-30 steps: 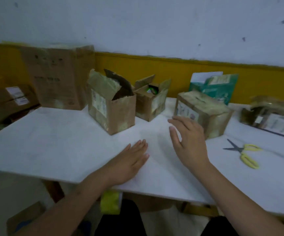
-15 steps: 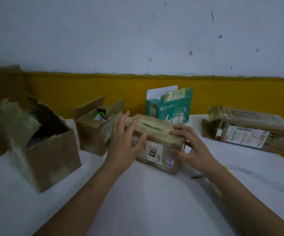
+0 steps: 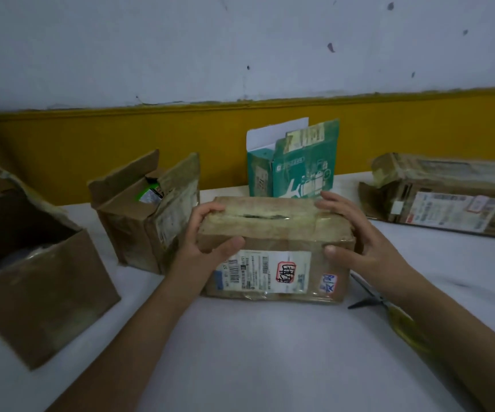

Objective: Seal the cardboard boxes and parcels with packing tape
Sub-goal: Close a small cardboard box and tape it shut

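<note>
My left hand and right hand are gripping the labelled parcel. It's sitting on a white table by a yellow-banded wall.

left grip + right grip | clasp labelled box ends | scissors beside right forearm

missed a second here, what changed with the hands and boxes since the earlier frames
Both hands left the bare table and reached forward to the labelled cardboard box: the left hand now grips its left end, the right hand its right end. Whether the box itself shifted is unclear, since the camera moved. The open boxes, green carton and scissors stayed on the table.
</note>
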Demonstrator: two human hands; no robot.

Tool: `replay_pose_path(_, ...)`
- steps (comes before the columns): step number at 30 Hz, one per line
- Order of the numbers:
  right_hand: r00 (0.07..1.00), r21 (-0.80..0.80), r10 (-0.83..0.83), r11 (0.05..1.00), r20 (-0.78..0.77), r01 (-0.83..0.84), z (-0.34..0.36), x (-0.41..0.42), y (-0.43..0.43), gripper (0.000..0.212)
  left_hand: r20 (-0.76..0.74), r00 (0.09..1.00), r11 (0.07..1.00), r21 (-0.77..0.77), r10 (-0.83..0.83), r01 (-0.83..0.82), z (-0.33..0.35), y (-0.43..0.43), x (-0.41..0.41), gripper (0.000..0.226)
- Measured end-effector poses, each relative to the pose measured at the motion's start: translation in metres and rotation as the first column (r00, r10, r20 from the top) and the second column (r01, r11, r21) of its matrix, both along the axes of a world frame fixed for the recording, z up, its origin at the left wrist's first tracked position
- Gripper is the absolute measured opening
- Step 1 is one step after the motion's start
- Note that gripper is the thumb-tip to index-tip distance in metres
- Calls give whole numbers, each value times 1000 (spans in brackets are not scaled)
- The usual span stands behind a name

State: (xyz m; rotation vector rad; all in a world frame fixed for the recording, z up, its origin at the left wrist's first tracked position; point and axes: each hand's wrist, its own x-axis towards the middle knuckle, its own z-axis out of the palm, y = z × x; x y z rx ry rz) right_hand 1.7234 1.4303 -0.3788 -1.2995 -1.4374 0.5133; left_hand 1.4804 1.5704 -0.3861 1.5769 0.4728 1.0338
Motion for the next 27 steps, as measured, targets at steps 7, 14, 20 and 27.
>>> replay_pose_path(7,978,-46,-9,999,-209,0,-8,-9,7,98,73,996,999,-2,54,-54,-2,-9,13,52)
replay_pose_path(14,969,-31,-97,995,-229,93,-6,-14,6,80,100,992,996,19,81,-83,-3,-17,17,48)
replay_pose_path(20,987,-45,-130,991,-98,126,-9,-11,-3,88,112,988,994,20,102,-105,-3,-20,17,50)
replay_pose_path(27,987,-45,-142,989,-74,138,-11,-15,-6,91,81,995,998,-28,64,-62,-1,-20,15,87)
